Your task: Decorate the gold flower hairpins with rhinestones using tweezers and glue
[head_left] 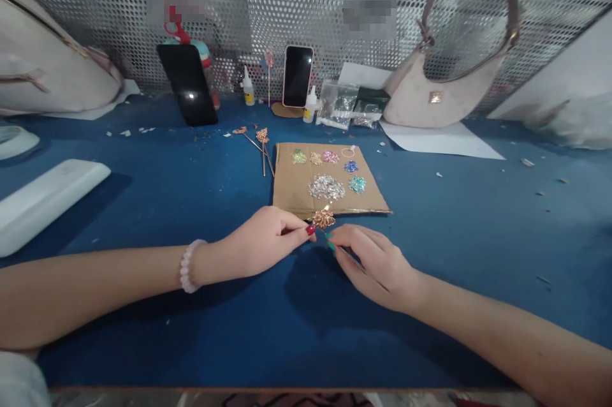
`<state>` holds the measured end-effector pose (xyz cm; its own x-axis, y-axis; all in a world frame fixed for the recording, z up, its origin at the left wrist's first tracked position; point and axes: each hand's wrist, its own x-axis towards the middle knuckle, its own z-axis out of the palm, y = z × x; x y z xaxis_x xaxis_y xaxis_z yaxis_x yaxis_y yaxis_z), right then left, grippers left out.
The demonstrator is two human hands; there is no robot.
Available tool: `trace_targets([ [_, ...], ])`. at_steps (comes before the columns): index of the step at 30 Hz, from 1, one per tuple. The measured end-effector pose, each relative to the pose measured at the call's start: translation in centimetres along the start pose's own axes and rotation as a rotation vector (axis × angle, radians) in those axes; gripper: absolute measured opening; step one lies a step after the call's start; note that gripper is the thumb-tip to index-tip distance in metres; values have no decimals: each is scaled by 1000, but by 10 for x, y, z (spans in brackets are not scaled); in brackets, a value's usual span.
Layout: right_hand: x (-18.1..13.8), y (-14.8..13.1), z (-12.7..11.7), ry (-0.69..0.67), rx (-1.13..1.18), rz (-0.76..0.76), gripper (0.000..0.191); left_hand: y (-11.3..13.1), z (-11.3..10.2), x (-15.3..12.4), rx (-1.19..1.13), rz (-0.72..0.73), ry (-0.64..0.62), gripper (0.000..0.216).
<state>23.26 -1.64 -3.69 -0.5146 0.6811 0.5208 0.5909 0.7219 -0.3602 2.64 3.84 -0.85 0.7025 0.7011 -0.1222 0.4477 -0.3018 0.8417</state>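
Between the finger and thumb of my left hand (261, 238) is a gold openwork flower ornament (324, 219), held at the front edge of a cardboard sheet (291, 193). My right hand (375, 260) is closed on a thin metal tool (352, 257); its tip comes close to the flower, and whether they touch I cannot tell. On the cardboard lie small piles of beads or rhinestones: silver (327, 187), teal (357, 184), blue (351, 166), pink (331, 157), gold (315, 158) and green (299, 156). A small pale ring (348, 152) sits at its back right.
Gold flower-topped sticks (263, 148) lie left of the cardboard. Behind stand two phones (187, 85) (298, 76), glue bottles (248, 88) (310, 106) and plastic packets (337, 104). A handbag (421, 97) is at back right, a white case (52, 199) at left.
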Motion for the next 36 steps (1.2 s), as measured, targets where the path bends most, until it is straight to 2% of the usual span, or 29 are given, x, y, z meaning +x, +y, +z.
trace_targets([
  [10, 4, -4, -2, 27, -106, -159, 17, 3, -2, 0, 16, -39, -13, 40],
  [20, 6, -5, -4, 10, -77, -130, 13, -3, 1, -2, -20, 12, 11, 35],
  [36, 4, -3, -2, -9, -120, -133, 11, -6, 6, -2, 45, 54, 55, 41],
])
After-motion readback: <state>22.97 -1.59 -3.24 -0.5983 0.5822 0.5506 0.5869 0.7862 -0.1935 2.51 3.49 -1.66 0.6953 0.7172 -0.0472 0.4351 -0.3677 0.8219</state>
